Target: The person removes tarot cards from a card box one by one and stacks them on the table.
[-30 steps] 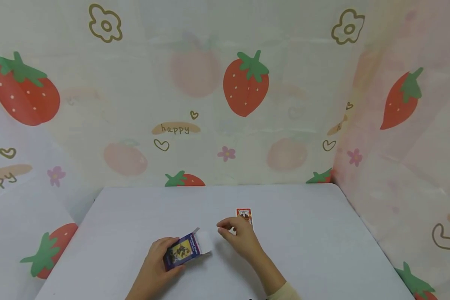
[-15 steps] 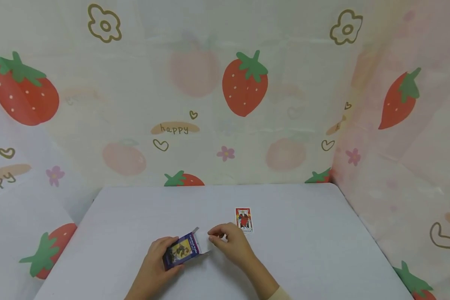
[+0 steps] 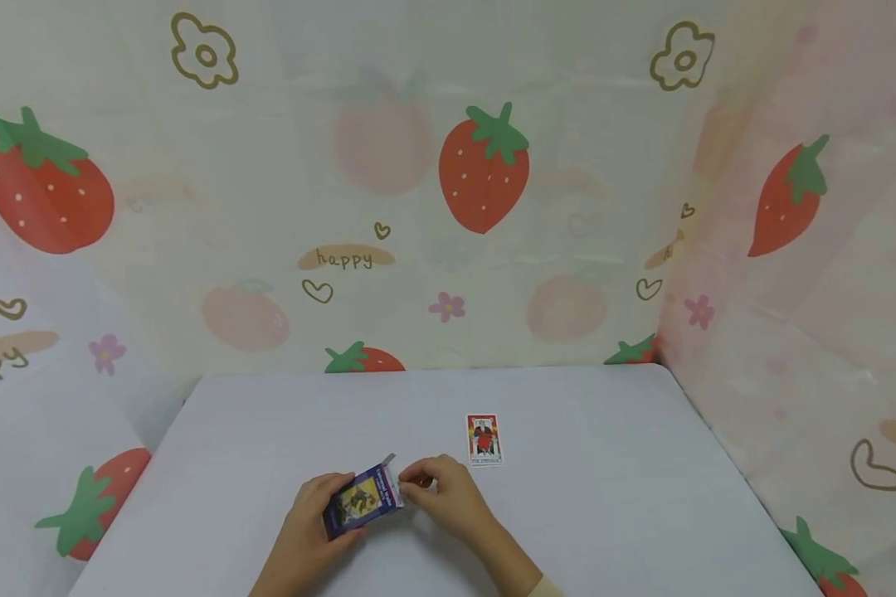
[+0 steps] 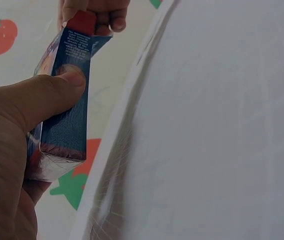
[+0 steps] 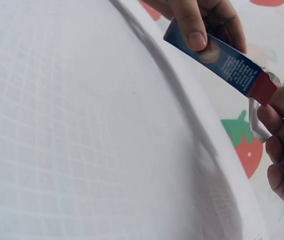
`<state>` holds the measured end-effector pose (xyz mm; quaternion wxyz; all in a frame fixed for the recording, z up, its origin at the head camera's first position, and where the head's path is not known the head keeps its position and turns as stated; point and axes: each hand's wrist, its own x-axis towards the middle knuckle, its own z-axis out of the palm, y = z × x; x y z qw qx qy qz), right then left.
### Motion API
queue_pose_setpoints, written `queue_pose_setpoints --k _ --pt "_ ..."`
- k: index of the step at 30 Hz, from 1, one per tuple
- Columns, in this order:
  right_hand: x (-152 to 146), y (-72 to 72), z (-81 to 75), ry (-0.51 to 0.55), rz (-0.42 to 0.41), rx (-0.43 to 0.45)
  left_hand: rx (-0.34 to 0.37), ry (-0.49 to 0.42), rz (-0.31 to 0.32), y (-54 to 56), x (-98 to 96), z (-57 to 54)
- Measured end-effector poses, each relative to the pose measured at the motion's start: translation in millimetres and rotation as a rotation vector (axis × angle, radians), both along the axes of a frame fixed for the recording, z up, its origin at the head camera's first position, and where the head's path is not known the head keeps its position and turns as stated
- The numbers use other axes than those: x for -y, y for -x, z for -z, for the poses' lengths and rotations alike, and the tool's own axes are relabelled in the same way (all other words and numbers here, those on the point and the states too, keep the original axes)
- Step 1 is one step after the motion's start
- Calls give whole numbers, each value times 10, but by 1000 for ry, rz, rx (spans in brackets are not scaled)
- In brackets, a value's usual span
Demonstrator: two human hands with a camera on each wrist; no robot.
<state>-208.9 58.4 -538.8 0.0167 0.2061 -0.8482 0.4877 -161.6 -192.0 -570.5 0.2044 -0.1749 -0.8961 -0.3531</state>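
Gripping a blue card box (image 3: 356, 502) aslant over the bench (image 3: 612, 481) in the left hand (image 3: 309, 516), thumb against its narrow side; pinching its open end with the right hand (image 3: 451, 499), near a red-and-white card (image 3: 484, 439) lying flat.

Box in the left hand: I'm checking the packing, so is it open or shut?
Not fully shut: a flap of the box sticks out beside the right hand.

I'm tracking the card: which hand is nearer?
The right hand, at the flap end of the box; the left hand, holding it, is farther from the card.
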Motion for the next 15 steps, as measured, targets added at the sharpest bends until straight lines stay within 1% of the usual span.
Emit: queue_pose_setpoints --k 5,10,15 --pt "15 -27 -8 -3 -15 25 -8 -12 7 6 4 5" --pt "34 -37 10 0 -10 24 -29 -17 23 8 4 1" --pt "62 -43 24 18 -4 14 -28 -14 24 -2 5 -8"
